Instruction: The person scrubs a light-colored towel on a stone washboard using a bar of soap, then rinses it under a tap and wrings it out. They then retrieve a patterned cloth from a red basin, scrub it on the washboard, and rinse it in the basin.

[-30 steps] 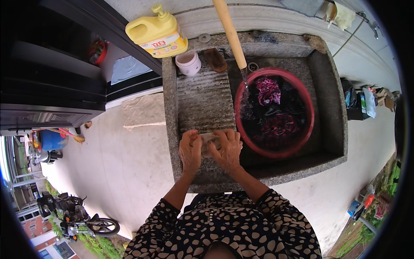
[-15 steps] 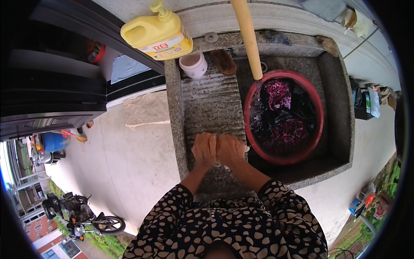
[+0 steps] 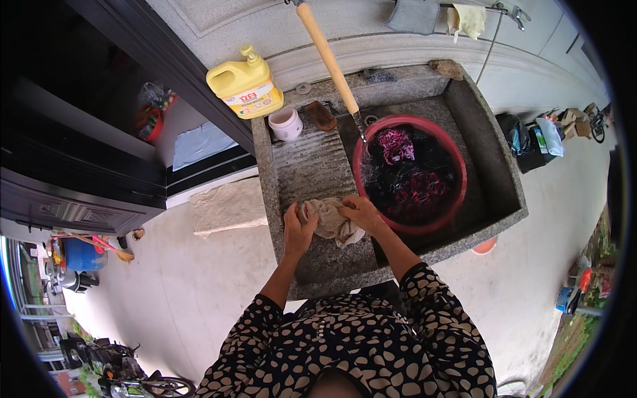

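Note:
A crumpled beige cloth (image 3: 328, 219) lies bunched on the ridged washboard side (image 3: 310, 174) of a stone sink. My left hand (image 3: 300, 229) grips its left end, the fingers curled over the edge. At the other end my right hand (image 3: 361, 213) pinches a fold between thumb and fingers. To the right of the washboard, a red basin (image 3: 462, 192) sits inside the sink's deep part. Dark and pink patterned clothes (image 3: 397, 146) soak in its water. A stream runs into it from a tan hose (image 3: 326, 56).
A yellow pump jug (image 3: 245, 89) stands at the back left corner. Beside it are a pale pink tub (image 3: 285, 124) and a brown scrubbing brush (image 3: 321, 116). Past the sink's right side, bags and boxes (image 3: 531, 142) line the wall. A beige mat (image 3: 229, 207) lies left of the sink.
My hands were pressed down close together, mostly covering the cloth. They have since moved apart, and the bunched cloth shows between them. The whole view has shifted and tilted.

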`<state>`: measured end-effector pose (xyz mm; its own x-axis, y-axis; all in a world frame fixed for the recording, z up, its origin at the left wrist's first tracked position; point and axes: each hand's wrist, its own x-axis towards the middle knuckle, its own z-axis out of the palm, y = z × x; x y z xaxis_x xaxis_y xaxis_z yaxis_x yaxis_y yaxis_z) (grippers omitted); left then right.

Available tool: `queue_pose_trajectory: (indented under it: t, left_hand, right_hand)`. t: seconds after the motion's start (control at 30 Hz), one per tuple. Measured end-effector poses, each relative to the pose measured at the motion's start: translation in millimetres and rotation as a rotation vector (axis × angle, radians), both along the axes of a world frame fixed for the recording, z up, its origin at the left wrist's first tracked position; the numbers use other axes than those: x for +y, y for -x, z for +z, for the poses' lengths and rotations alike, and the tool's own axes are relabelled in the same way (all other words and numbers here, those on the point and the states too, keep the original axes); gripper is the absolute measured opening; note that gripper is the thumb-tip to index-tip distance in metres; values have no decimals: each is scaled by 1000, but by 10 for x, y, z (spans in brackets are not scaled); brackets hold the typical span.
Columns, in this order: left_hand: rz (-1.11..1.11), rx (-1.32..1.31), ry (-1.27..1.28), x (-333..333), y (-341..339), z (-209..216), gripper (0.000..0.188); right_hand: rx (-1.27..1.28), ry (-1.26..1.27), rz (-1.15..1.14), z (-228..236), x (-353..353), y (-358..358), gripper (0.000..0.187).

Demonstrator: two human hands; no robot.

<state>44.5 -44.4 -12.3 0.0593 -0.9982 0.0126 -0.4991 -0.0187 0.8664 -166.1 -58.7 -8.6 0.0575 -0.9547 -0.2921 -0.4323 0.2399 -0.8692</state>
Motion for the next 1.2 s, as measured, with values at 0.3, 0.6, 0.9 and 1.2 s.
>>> queue_pose_trajectory:
  t: [0.3, 0.6, 0.9, 1.2]
  left_hand:
    - [-236, 380, -173, 43, -359, 121, 36]
    - [-238, 644, -13, -488, 89, 970, 9]
    - [-61, 1179, -132, -946, 1576, 1012, 28]
    - [-471, -454, -184, -566, 2237, -215, 80]
  right_hand:
    - [-316, 364, -305, 479, 498, 18, 6]
    - [-181, 751, -503, 1868, 433, 1152, 5]
    - [-31, 692, -812, 1335, 36, 2239, 7]
    - [765, 392, -135, -76, -443, 2282, 69]
